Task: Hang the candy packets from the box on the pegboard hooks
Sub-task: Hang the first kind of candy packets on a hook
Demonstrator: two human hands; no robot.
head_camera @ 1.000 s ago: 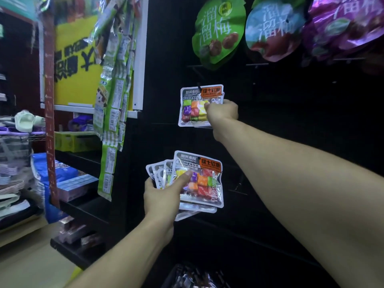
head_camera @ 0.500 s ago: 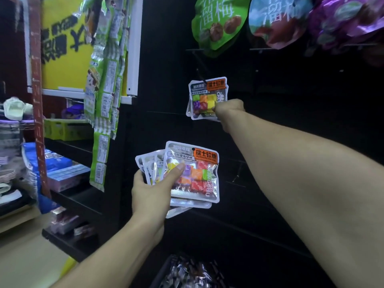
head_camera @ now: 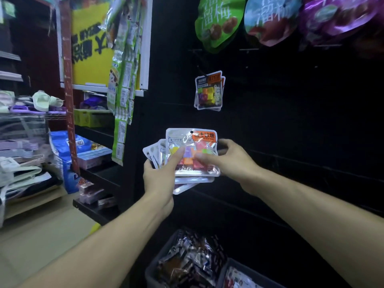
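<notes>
My left hand (head_camera: 161, 175) holds a fanned stack of candy packets (head_camera: 192, 154) in front of me, thumb pressed across the face of the front packet and the other fingers curled round behind the stack. My right hand (head_camera: 230, 161) has hold of the right edge of that same front packet: the thumb lies on its clear window over the coloured sweets and the fingers (head_camera: 225, 143) wrap behind the edge. The front packet stands upright, its orange label at the top right and its hang hole at the top centre; the packets behind it splay out to the left and below.

Above the stack, well apart from both hands, a few hung packets (head_camera: 208, 91) dangle from a hook on the black pegboard (head_camera: 291, 121). Higher up hang three large pouches, a green pouch (head_camera: 218, 19), a blue and red pouch (head_camera: 272, 19) and a purple pouch (head_camera: 336, 15).

Below my arms, a dark box (head_camera: 152, 273) holds a heap of wrapped packets. To the left, strips of green sachets (head_camera: 122, 84) hang beside a yellow sign (head_camera: 89, 44), with shelves (head_camera: 97, 134) of goods beneath.
</notes>
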